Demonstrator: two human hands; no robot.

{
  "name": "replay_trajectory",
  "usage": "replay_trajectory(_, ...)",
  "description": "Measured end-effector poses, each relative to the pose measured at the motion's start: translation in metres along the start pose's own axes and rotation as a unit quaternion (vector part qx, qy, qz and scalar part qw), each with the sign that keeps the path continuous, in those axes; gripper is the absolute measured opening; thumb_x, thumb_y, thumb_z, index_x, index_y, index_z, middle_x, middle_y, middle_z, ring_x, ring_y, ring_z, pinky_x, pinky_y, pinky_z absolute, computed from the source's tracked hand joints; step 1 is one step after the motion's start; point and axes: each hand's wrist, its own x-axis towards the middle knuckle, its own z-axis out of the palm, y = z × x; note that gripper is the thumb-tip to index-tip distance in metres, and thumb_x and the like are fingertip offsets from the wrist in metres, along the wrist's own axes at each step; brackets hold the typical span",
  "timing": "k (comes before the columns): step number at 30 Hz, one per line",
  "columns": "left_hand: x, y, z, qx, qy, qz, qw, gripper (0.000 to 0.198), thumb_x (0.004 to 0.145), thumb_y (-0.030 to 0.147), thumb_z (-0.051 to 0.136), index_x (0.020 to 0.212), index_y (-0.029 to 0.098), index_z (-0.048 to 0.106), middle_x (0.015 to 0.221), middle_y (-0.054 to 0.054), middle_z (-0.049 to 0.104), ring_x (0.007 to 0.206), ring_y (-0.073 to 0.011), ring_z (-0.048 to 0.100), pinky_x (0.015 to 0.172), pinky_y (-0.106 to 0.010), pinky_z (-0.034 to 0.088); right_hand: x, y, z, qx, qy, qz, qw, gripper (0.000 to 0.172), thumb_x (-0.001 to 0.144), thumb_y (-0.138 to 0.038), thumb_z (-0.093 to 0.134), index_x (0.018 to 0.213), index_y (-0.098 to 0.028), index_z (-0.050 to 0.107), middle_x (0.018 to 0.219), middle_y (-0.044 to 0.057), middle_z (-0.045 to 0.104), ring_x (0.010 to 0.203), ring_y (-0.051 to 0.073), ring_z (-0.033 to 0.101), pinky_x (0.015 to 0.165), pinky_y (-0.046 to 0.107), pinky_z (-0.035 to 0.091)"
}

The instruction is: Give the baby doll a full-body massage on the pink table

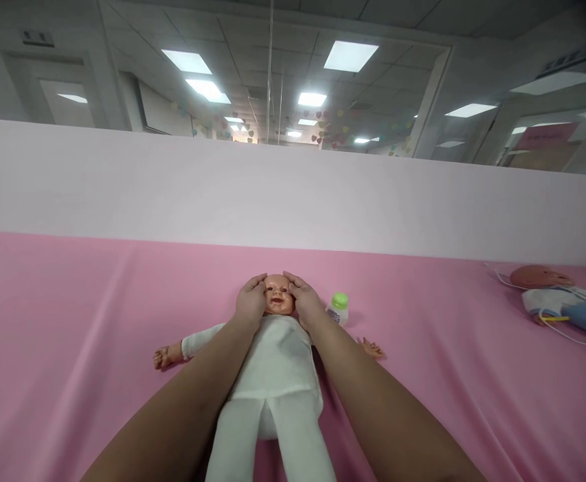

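A baby doll [280, 361] in a white suit lies on its back on the pink cloth, its head away from me and its arms spread. My left hand [251, 298] cups the left side of the doll's head. On the other side my right hand [305, 298] rests against the head, fingers curved along temple and cheek. Between both hands the doll's face [278, 294] shows. Close by my right wrist stands a small white bottle [338, 310] with a green cap, partly hidden by my forearm.
Pink cloth [71, 321] with folds covers the table. At the far right lies a second doll [548, 294] in white and blue, with a white cord and a yellow piece. Behind the table runs a low white wall [272, 194] with glass above it.
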Motion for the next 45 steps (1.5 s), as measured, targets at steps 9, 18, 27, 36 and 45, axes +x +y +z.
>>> replay_trajectory(9, -0.003, 0.002, -0.001, -0.014, -0.012, 0.004, 1.000, 0.040, 0.077, 0.027, 0.073, 0.116, 0.020, 0.075, 0.109, -0.010, 0.077, 0.099, -0.0246, 0.072, 0.088, -0.036, 0.058, -0.005, -0.003, -0.002, -0.031, -0.041, -0.007, 0.999, 0.055, 0.077, -0.035, 0.075, 0.132, -0.031, 0.067, 0.135, 0.005, 0.069, 0.125, 0.027, 0.064, 0.109, 0.047, 0.052)
replay_trajectory(18, -0.004, 0.001, -0.003, 0.047, -0.027, 0.017, 0.998, 0.051, 0.071, 0.034, 0.083, 0.118, 0.022, 0.070, 0.110, -0.009, 0.074, 0.091, -0.0245, 0.073, 0.079, -0.035, 0.058, -0.012, -0.011, 0.007, -0.126, -0.018, -0.024, 0.992, 0.056, 0.077, -0.041, 0.079, 0.130, -0.029, 0.064, 0.126, 0.006, 0.072, 0.111, 0.025, 0.070, 0.098, 0.043, 0.057)
replay_trajectory(27, 0.003, -0.001, 0.002, 0.038, -0.010, 0.016, 0.999, 0.029, 0.081, 0.032, 0.071, 0.108, 0.024, 0.074, 0.104, -0.007, 0.077, 0.099, -0.0244, 0.071, 0.089, -0.036, 0.056, -0.004, -0.006, 0.004, -0.071, 0.003, -0.023, 0.997, 0.046, 0.084, -0.040, 0.070, 0.128, -0.027, 0.070, 0.131, 0.006, 0.072, 0.120, 0.026, 0.067, 0.108, 0.044, 0.053)
replay_trajectory(36, -0.001, 0.001, -0.002, -0.026, -0.019, -0.005, 0.999, 0.039, 0.079, 0.024, 0.066, 0.116, 0.019, 0.074, 0.110, -0.011, 0.077, 0.097, -0.0241, 0.072, 0.090, -0.039, 0.057, -0.004, -0.007, -0.010, -0.008, -0.059, 0.009, 0.998, 0.056, 0.076, -0.032, 0.081, 0.131, -0.029, 0.071, 0.145, 0.003, 0.065, 0.135, 0.025, 0.059, 0.119, 0.046, 0.045)
replay_trajectory(45, -0.003, -0.001, -0.004, 0.032, -0.035, 0.029, 0.998, 0.051, 0.070, 0.033, 0.084, 0.118, 0.022, 0.072, 0.110, -0.010, 0.075, 0.096, -0.0249, 0.073, 0.087, -0.037, 0.058, -0.010, -0.011, 0.004, -0.061, -0.030, -0.023, 0.997, 0.063, 0.071, -0.036, 0.088, 0.130, -0.025, 0.068, 0.136, 0.009, 0.070, 0.123, 0.028, 0.066, 0.108, 0.045, 0.054)
